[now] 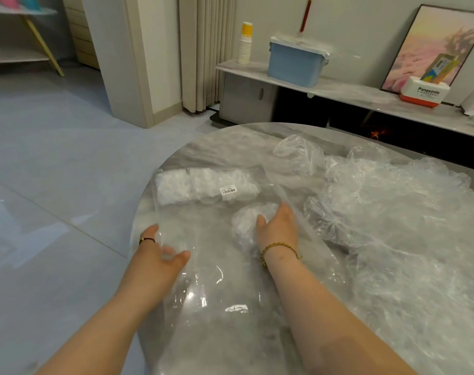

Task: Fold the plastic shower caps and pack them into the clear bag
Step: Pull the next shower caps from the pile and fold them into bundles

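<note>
Two hands work at a clear bag (203,269) that lies lengthwise, pointing away from the person. The right hand (280,228) is the nearer; its fingers curl around a folded shower cap (246,220). A packed row of caps (198,186) lies crosswise beyond those fingertips, to their left. The left hand (160,255) appears to pinch the bag's near edge.

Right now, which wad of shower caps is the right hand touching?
The small folded wad at the right hand, midway in the clear bag. The packed row by the barcode label lies farther; the loose heap sits outside.
</note>
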### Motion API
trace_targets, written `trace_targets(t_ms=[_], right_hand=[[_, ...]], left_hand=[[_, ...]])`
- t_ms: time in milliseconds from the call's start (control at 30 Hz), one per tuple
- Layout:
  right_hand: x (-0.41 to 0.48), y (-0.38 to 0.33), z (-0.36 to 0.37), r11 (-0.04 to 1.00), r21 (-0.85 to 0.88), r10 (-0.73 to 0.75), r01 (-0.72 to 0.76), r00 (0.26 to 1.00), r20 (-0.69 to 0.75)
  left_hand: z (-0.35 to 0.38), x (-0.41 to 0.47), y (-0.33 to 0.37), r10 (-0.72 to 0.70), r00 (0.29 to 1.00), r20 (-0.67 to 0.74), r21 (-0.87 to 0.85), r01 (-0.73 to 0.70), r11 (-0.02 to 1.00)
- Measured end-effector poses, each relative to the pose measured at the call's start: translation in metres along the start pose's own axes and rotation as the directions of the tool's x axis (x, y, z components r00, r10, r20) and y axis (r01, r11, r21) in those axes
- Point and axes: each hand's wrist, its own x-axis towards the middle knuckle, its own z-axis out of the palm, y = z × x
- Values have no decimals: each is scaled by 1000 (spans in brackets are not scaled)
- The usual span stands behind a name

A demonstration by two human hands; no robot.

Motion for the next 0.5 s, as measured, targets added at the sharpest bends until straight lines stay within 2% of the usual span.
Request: trace_targets(t_ms=[67,100,133,167,200,233,267,300,333,433,500], right_hand=[[-4,1,0,998,-50,-49,49,999,1],[-6,2,-1,995,-73,-61,61,998,6],[-7,2,-2,994,-90,-62,63,998,17],[-8,2,-3,993,-98,-57,59,998,28],[-9,2,-4,993,-100,-50,54,998,36],[-9,2,-4,994,-99,-46,50,998,42],[-8,1,-5,994,-96,-43,47,998,49],[-8,1,-6,995,-92,-35,41,997,62],[-8,0,-7,995,-91,-24,32,997,80],[-9,-3,-12,997,-71,13,-5,992,124],[-9,-4,-15,998,-61,19,-11,991,134]], left_hand=[[-3,-7,1,244,955,-171,246,-199,949],[-4,-15,2,402,887,-227,270,-339,901],[-4,-29,6,537,819,-200,243,-490,837],[-4,-45,12,660,740,-132,189,-635,749],[-1,-62,16,746,666,12,163,-737,656],[4,-75,17,785,578,224,148,-816,559],[10,-85,13,741,502,445,192,-862,469],[15,-92,17,642,482,597,258,-872,415],[19,-95,17,528,506,682,315,-855,412],[36,-91,-3,427,563,707,438,-823,361],[33,-92,-5,424,596,682,492,-803,337]])
